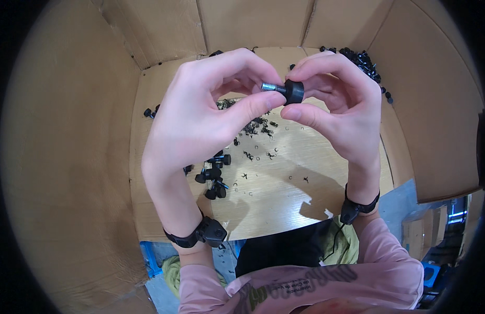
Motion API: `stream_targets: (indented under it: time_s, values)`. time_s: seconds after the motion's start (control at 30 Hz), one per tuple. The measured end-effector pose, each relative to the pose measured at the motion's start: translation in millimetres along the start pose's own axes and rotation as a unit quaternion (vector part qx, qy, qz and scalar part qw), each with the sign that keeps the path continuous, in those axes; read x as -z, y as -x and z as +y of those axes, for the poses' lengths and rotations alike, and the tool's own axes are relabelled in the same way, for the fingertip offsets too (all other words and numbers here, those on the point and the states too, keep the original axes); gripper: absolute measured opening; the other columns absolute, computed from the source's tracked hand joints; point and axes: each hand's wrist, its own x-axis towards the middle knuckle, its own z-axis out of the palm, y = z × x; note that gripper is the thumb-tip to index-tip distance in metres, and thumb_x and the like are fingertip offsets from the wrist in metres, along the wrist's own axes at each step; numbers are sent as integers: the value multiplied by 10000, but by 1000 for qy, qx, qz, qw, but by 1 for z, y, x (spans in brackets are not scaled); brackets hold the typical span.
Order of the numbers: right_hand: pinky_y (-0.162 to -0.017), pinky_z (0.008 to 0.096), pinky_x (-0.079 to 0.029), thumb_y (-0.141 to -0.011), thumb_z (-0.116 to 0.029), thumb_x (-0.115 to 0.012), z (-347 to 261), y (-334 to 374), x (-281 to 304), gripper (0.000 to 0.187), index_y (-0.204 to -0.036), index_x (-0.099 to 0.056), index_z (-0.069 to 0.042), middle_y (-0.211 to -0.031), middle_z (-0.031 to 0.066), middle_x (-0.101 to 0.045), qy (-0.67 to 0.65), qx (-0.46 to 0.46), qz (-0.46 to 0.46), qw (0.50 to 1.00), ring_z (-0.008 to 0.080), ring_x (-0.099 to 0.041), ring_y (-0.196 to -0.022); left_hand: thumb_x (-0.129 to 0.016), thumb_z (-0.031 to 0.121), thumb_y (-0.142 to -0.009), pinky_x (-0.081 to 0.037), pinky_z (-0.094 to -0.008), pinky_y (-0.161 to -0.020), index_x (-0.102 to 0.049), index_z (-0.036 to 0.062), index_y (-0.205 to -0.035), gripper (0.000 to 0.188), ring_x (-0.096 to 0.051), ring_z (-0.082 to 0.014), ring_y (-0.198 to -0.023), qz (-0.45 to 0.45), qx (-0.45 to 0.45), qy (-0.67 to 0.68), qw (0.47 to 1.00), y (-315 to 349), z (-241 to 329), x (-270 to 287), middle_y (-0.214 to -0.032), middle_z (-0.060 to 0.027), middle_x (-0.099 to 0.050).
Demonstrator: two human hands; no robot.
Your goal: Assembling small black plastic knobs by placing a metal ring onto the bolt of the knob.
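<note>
A knob-headed bolt, with a black round head and a bright threaded shank, is held up above the table between my two hands. My left hand pinches the shank between thumb and fingers, with the thread end pointing left. The black head sits between the thumb and fingertips of my right hand. Below my left hand, several similar black-headed bolts lie loose on the table. Small black springs or clips are scattered behind them, partly hidden by my left hand; their exact kind is too small to tell.
The wooden tabletop is enclosed by cardboard walls at the back and sides. A heap of black parts lies in the back right corner. Tiny rings and clips dot the table's middle. Black wristbands with small boxes are on both wrists.
</note>
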Motion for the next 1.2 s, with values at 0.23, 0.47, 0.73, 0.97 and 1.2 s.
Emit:
stream_targets:
  time_s: [0.23, 0.47, 0.73, 0.97, 1.2]
  values:
    - [-840, 296, -527, -637, 102, -765, -4, 1, 3, 407, -991, -573, 47, -1014, 120, -548, 80, 129, 27, 988, 181, -589, -933, -664, -8, -817, -497, -233, -759, -594, -47, -985, 185, -614, -116, -851, 29, 7, 49, 998, -4, 3, -9, -913, -91, -651]
    - [-829, 296, -521, -609, 121, -768, -8, 5, 6, 437, -990, -570, 44, -1025, 140, -540, 125, 195, 18, 973, 193, -577, -946, -671, -3, -814, -500, -221, -720, -593, -41, -946, 158, -620, -105, -808, 10, -8, 90, 996, -2, 1, -8, -878, -86, -656]
    - [-828, 294, -518, -633, 112, -758, -13, 7, 8, 423, -1000, -558, 48, -1037, 147, -533, 38, 126, 30, 991, 193, -577, -940, -651, -15, -817, -513, -250, -703, -617, -38, -899, 91, -628, -127, -768, 5, -29, 136, 990, -2, 5, -12, -862, -96, -659]
    - [-836, 304, -499, -638, 97, -765, -11, 5, 12, 417, -998, -564, 39, -1035, 148, -540, 166, 208, 50, 963, 197, -561, -965, -651, 16, -825, -510, -219, -658, -625, -45, -882, 87, -641, -122, -756, 16, 13, 221, 975, -8, 3, -15, -827, -95, -663]
    - [-810, 291, -496, -629, 89, -772, -12, 8, 11, 370, -942, -589, 16, -1026, 145, -553, 256, 235, 68, 935, 202, -569, -943, -632, 10, -823, -500, -220, -630, -617, -41, -865, 68, -639, -130, -725, 25, 23, 244, 969, -8, 5, -17, -804, -102, -660]
